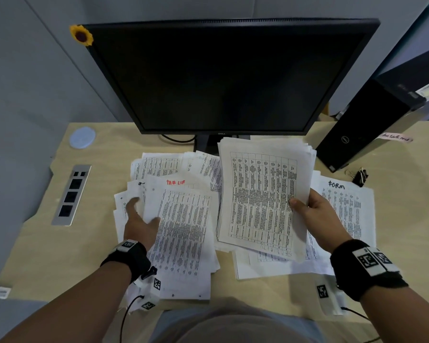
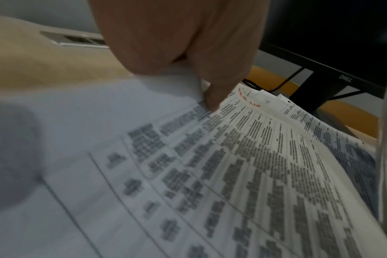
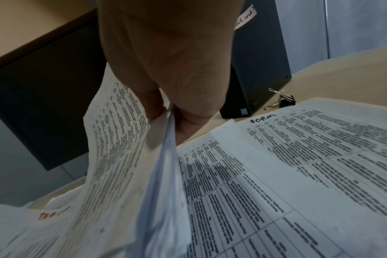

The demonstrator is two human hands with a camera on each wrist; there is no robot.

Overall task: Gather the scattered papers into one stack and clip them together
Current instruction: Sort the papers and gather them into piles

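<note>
Printed sheets lie scattered over the desk. My right hand pinches a thick stack of papers by its right edge and holds it lifted and tilted above the others; the right wrist view shows the thumb and fingers clamped on that stack. My left hand grips the left edge of the top sheet of the left pile, thumb on top of the sheet. A sheet marked "FORM" lies flat under my right hand. A black binder clip sits beside the tower, apart from both hands.
A dark monitor stands behind the papers, with its stand and cable at the pile's far edge. A black computer tower stands at the right rear. A socket strip and a round blue lid sit at the left.
</note>
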